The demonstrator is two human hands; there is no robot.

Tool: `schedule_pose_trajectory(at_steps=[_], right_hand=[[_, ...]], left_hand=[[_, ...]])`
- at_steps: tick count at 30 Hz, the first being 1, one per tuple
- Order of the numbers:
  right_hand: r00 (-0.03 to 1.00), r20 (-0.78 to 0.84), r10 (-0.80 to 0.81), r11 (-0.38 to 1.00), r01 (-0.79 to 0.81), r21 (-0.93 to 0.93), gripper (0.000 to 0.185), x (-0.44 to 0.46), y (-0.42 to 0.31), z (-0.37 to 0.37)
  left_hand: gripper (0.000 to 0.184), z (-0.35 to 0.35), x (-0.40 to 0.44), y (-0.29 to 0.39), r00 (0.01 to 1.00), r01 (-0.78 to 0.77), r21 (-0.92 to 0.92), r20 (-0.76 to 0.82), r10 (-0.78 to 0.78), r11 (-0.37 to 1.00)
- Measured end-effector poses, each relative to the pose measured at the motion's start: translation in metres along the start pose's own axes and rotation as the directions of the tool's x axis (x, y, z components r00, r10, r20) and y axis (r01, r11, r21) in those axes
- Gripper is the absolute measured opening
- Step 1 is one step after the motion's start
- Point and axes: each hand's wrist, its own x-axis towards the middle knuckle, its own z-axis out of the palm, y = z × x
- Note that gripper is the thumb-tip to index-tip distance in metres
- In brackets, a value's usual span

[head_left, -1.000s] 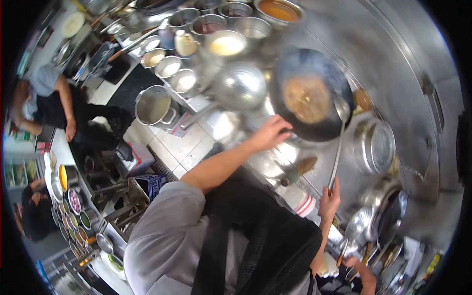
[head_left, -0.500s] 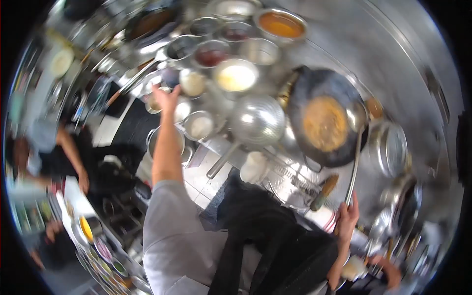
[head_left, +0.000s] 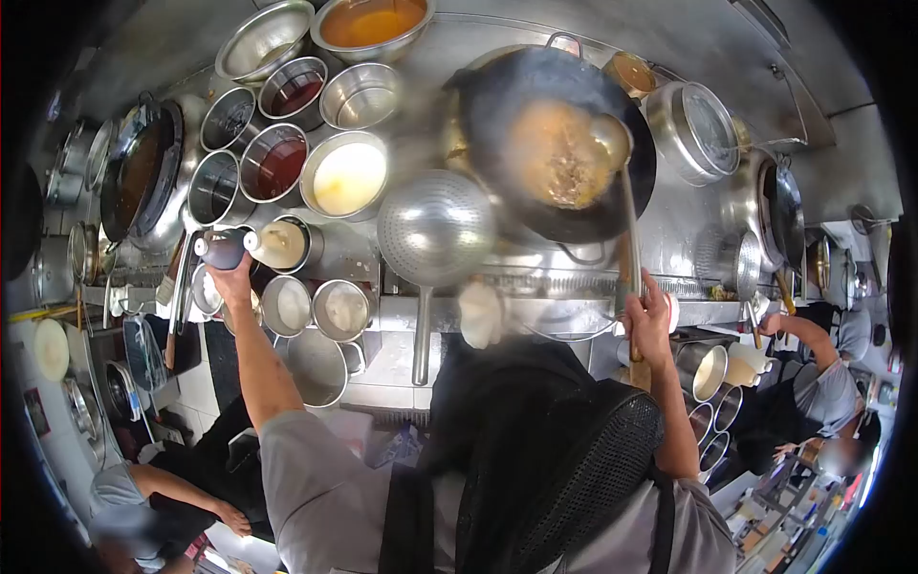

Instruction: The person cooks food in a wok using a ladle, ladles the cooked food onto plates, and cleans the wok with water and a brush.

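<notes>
My left hand [head_left: 230, 280] is closed round a dark squeeze bottle [head_left: 226, 250] with a white tip, which lies tilted at the edge of the pots. Beside it a cream-coloured squeeze bottle [head_left: 275, 245] leans in a metal pot. Metal cups of white seasoning [head_left: 288, 304] stand just below. With my right hand [head_left: 649, 320] I grip the long handle of a ladle [head_left: 626, 210], whose bowl rests over brown, steaming food [head_left: 566, 158] in a black wok [head_left: 492, 91]. Steam blurs part of the food.
A perforated strainer [head_left: 435, 225] lies between the pots and the wok, its handle towards me. Several metal pots hold red liquid [head_left: 275, 163], pale yellow liquid [head_left: 350, 178] and orange liquid [head_left: 373, 21]. A lidded pot [head_left: 696, 134] stands right of the wok. Co-workers are at lower left and right.
My view has turned and shifted. My left hand, its fingers spread near the bottles before, is now wrapped round the dark bottle. My right hand still holds the ladle in the wok.
</notes>
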Motion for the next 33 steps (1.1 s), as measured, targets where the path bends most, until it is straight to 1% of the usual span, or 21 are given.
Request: schedule_pose_trajectory(at_steps=[3, 4, 7, 8, 11, 12, 14, 17, 18, 19, 20, 22, 23, 25, 26, 28, 29, 30, 31, 32, 33], right_hand=[[0.988, 0.083, 0.131, 0.959, -0.147, 0.242, 0.060, -0.014, -0.019, 0.006], [0.979, 0.101, 0.179, 0.929, -0.202, 0.309, 0.059, -0.016, -0.025, 0.004], [0.986, 0.164, 0.039, 0.982, -0.068, 0.179, 0.057, -0.015, -0.030, -0.013], [0.998, 0.068, -0.004, 0.992, -0.005, 0.128, 0.058, -0.008, -0.014, -0.015], [0.975, -0.068, -0.212, 0.890, 0.163, -0.427, 0.059, 0.022, 0.018, -0.033], [0.960, -0.094, -0.265, 0.871, 0.197, -0.450, 0.060, 0.035, 0.042, -0.038], [0.982, -0.078, -0.170, 0.937, 0.137, -0.322, 0.060, 0.032, 0.039, -0.035], [0.999, 0.049, -0.003, 1.000, 0.004, -0.025, 0.057, 0.016, 0.024, -0.031], [0.991, 0.134, 0.025, 0.998, -0.032, 0.054, 0.057, 0.012, 0.017, -0.040], [0.975, 0.219, 0.041, 0.989, -0.070, 0.129, 0.056, 0.010, 0.016, -0.048], [0.986, 0.137, -0.091, 0.987, 0.107, -0.116, 0.055, 0.012, 0.032, -0.055], [0.882, 0.107, -0.459, 0.782, 0.459, -0.422, 0.054, 0.022, 0.058, -0.075], [0.774, 0.134, -0.619, 0.596, 0.574, -0.561, 0.054, 0.026, 0.069, -0.085], [0.891, 0.115, -0.438, 0.805, 0.446, -0.391, 0.056, 0.014, 0.054, -0.097], [0.940, 0.119, -0.321, 0.899, 0.342, -0.275, 0.056, 0.008, 0.048, -0.101], [0.981, 0.185, -0.065, 0.997, 0.072, -0.030, 0.058, -0.007, 0.025, -0.111], [0.974, 0.218, -0.053, 0.998, 0.044, 0.046, 0.059, -0.012, 0.023, -0.117], [0.966, 0.254, -0.044, 0.993, 0.013, 0.121, 0.059, -0.016, 0.024, -0.123], [0.955, 0.294, -0.036, 0.981, -0.022, 0.193, 0.060, -0.022, 0.025, -0.127], [0.943, 0.332, -0.011, 0.964, -0.078, 0.253, 0.060, -0.027, 0.024, -0.132], [0.922, 0.384, -0.041, 0.950, -0.083, 0.302, 0.060, -0.030, 0.028, -0.135]], left_hand=[[0.085, 0.004, -0.002, 0.015, 0.993, 0.059, -0.074, -0.099, -0.066, 0.995], [0.084, 0.006, 0.002, 0.013, 0.989, 0.047, -0.178, -0.130, -0.071, 0.983], [0.084, -0.003, 0.002, 0.022, 0.970, 0.047, -0.335, -0.210, -0.124, 0.941], [0.081, -0.009, 0.003, 0.028, 0.954, 0.015, -0.385, -0.272, -0.129, 0.923], [0.079, -0.044, -0.008, 0.081, 0.917, -0.090, -0.442, -0.387, -0.099, 0.893], [0.078, -0.058, -0.010, 0.100, 0.907, -0.147, -0.460, -0.417, -0.066, 0.876], [0.073, -0.082, -0.018, 0.134, 0.884, -0.302, -0.512, -0.466, 0.035, 0.804], [0.071, -0.120, -0.025, 0.147, 0.952, -0.240, -0.735, -0.306, 0.006, 0.635], [0.081, -0.125, -0.037, 0.173, 0.976, -0.210, -0.780, -0.136, 0.168, 0.589], [0.085, -0.121, -0.046, 0.189, 0.978, -0.174, -0.806, -0.075, 0.195, 0.565], [0.089, -0.115, -0.052, 0.204, 0.975, -0.136, -0.829, -0.013, 0.224, 0.542], [0.099, -0.097, -0.070, 0.236, 0.954, 0.003, -0.835, 0.167, 0.250, 0.550], [0.102, -0.084, -0.075, 0.249, 0.906, 0.096, -0.806, 0.314, 0.285, 0.584], [0.102, -0.047, -0.091, 0.271, 0.786, 0.243, -0.684, 0.554, 0.274, 0.688], [0.100, -0.025, -0.099, 0.293, 0.672, 0.307, -0.616, 0.680, 0.293, 0.725], [0.097, 0.025, -0.102, 0.293, 0.533, 0.352, -0.421, 0.824, 0.191, 0.836], [0.096, 0.049, -0.119, 0.335, 0.377, 0.374, -0.387, 0.894, 0.243, 0.843], [0.098, 0.074, -0.129, 0.353, 0.258, 0.417, -0.299, 0.945, 0.204, 0.858], [0.096, 0.107, -0.133, 0.339, 0.277, 0.400, -0.199, 0.957, 0.089, 0.895], [0.093, 0.124, -0.149, 0.376, 0.130, 0.366, -0.149, 0.986, 0.108, 0.919], [0.090, 0.141, -0.159, 0.394, 0.047, 0.362, -0.077, 0.997, 0.065, 0.929]])
